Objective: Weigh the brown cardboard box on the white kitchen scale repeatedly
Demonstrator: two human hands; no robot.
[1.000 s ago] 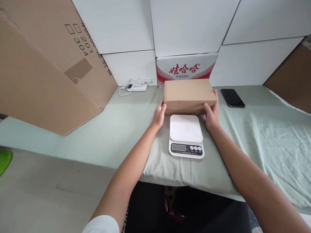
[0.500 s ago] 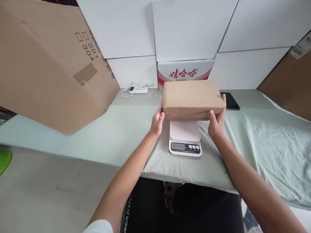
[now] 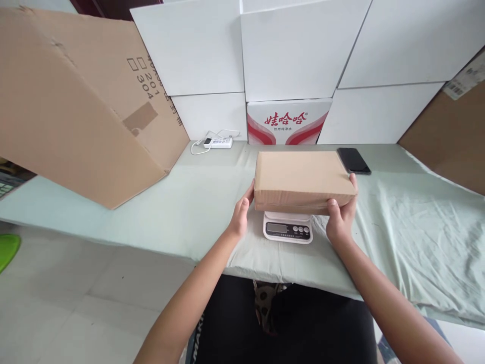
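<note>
A brown cardboard box (image 3: 303,174) is level over a white kitchen scale (image 3: 288,231), hiding most of its weighing plate. Whether the box rests on the plate or hangs just above it, I cannot tell. My right hand (image 3: 341,215) grips the box's right end, thumb on the front face and fingers along the side. At the left end, my left hand (image 3: 241,212) has its fingers against the side, partly hidden, with the thumb raised off the front. The scale's buttons and display show below the box; no reading is visible.
Behind the box are a white-and-red carton (image 3: 288,121) and white panels (image 3: 291,55). A black phone (image 3: 354,161) lies back right, a white power strip with a cable (image 3: 217,143) back left. Large cardboard (image 3: 87,111) leans at left, another brown carton (image 3: 450,136) at right. Pale green cloth (image 3: 182,212) covers the table.
Both hands have lowered the box toward me and down over the scale, covering more of its plate. The left thumb has come away from the box's front. The camera view has shifted slightly.
</note>
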